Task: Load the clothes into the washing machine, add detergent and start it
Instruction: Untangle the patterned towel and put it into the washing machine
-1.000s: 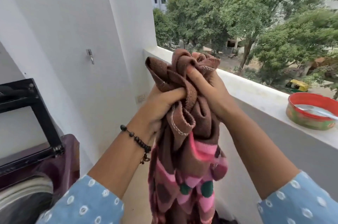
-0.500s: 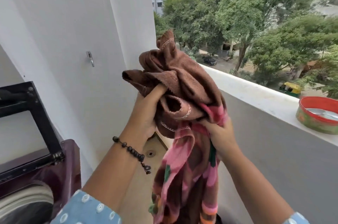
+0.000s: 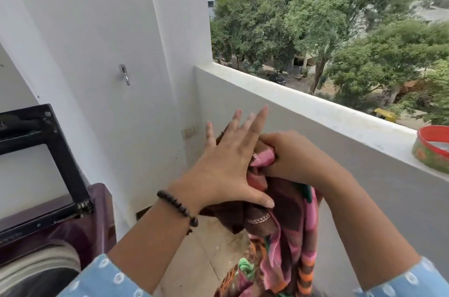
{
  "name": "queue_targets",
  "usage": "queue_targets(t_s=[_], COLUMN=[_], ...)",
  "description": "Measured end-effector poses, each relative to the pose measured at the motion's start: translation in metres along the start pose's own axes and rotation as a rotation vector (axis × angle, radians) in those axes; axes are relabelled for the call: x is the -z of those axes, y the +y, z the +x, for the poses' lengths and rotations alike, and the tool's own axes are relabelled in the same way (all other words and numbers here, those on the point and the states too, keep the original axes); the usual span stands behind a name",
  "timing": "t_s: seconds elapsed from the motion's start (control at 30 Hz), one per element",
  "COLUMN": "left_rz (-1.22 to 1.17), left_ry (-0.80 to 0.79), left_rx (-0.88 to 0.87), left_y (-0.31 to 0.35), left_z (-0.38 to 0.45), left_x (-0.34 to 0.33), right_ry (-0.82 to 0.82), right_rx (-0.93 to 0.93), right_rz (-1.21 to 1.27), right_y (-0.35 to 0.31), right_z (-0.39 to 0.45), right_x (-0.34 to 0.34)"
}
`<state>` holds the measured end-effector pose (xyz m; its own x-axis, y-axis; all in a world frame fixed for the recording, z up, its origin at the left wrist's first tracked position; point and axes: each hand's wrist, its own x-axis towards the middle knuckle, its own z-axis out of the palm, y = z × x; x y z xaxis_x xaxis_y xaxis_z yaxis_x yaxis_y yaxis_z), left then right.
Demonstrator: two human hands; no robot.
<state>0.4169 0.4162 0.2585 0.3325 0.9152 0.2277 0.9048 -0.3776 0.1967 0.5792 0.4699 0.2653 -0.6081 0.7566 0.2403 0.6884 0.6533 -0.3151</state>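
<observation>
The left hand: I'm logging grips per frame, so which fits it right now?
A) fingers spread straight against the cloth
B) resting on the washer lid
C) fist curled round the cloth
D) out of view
A: the left hand lies flat with fingers splayed against the brown and pink cloth, which the right hand grips.

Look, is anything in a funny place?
Maybe the red bowl: it sits on the balcony ledge, with a drop behind it. It looks steady. The right hand grips the cloth; the left hand lies flat.

The washing machine (image 3: 48, 236) was cropped at the left edge; the red tin (image 3: 431, 151) at the right; the cloth (image 3: 286, 236) ran below.
</observation>
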Motion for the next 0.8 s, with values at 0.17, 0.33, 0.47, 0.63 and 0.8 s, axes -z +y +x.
queue_targets(t_s=[0.17,0.33,0.47,0.63,0.8], left_rz=[-0.369,-0.874,-1.324,-1.515,-1.599], left_ry=[0.112,0.334,0.652,0.857,0.905], left_rx=[0.058,0.053,0.108,0.203,0.374], left_y=[-0.020,-0.031,-0.039,-0.042,-0.058], left_z=[0.016,0.025,0.046,0.055,0.045], left_x=[-0.018,-0.016,0.010,0.028,0.012], right_ry=[0.030,0.094,-0.053,0.146,0.686], right_rx=[0.001,-0.016,-0.136,-0.421,-0.296], right_rz=[0.322,1.054,1.030,1.209,1.414], right_y=[0.004,0.021,0.036,0.035,0.049], right_z=[-0.010,-0.029,-0.045,-0.042,-0.013], right_x=[0.008,-0.019,-0.072,-0.105,-0.011])
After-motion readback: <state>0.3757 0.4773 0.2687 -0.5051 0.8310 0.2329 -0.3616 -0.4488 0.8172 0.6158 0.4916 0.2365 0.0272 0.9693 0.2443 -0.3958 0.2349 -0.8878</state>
